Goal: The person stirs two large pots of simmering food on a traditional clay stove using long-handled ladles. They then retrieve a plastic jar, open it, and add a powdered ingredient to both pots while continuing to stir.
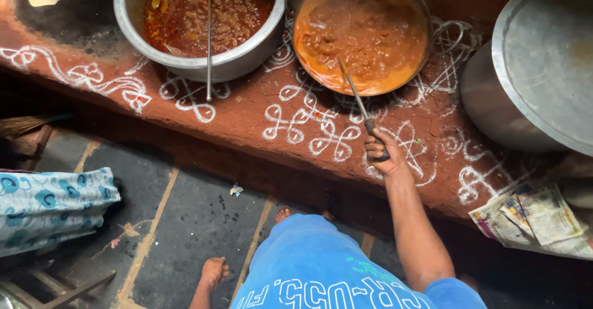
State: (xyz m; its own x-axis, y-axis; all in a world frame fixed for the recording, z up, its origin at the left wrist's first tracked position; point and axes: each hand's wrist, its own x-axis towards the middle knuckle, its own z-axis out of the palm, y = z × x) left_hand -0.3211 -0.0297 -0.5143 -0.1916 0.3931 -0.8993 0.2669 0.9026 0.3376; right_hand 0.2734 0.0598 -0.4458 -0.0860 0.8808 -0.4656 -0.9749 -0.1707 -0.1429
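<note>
Right hand (383,151) fingers wrapped around a ladle (357,96) in orange curry, folded newspapers (534,219) beside

Red clay ledge (247,121) — chalk patterns, perhaps dim stone floor (191,222)

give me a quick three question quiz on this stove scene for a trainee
1. True or false: the right hand grips the handle of a ladle whose far end sits in the orange curry pan.
2. Which vessel has a lid on it? A) the pot of chunky red curry B) the orange curry pan C) the large steel pot at the right
3. What lies on the ledge's right end, below the large steel pot?

Key
1. True
2. C
3. Folded newspapers
</note>
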